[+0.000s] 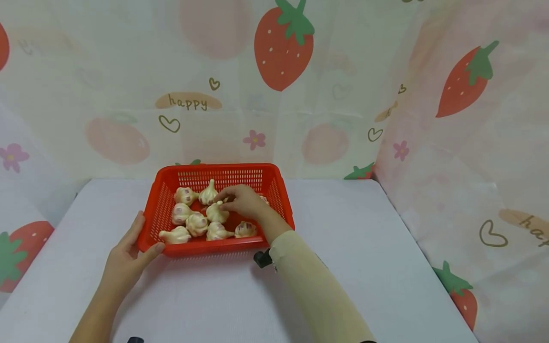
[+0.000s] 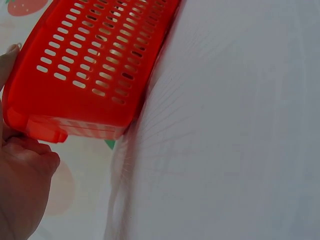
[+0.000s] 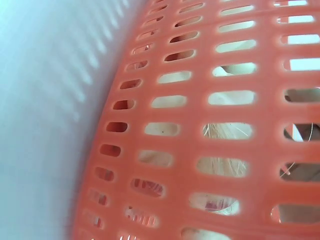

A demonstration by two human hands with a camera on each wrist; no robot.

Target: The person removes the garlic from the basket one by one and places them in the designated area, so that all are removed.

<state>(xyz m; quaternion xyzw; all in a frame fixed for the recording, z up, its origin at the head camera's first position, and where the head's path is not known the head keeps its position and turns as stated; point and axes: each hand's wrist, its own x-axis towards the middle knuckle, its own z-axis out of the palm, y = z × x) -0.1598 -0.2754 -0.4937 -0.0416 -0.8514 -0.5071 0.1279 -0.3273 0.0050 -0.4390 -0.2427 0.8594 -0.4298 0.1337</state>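
Note:
A red plastic basket (image 1: pixel 201 248) with slotted walls holds several garlic bulbs (image 1: pixel 177 235), whitish with purplish patches. At its front left corner my left hand (image 1: pixel 122 262) grips the rim, thumb at the front and fingers along the left side. In the left wrist view, that hand (image 2: pixel 25 175) is beside the corner of the basket (image 2: pixel 65 100). My right hand (image 1: pixel 246 202) reaches over the front right of the basket and pinches the stem of a garlic bulb (image 1: pixel 216 214) near the middle. The slotted wall of the basket (image 3: pixel 268 130) hides most of this in the right wrist view.
The basket stands toward the back of a table covered in white cloth (image 1: pixel 351 247). Behind and on the sides hang sheets (image 1: pixel 240 114) printed with strawberries, hearts and flowers. A black object (image 1: pixel 263 258) sits by the right wrist, and a small dark one (image 1: pixel 135 339) shows at the bottom edge.

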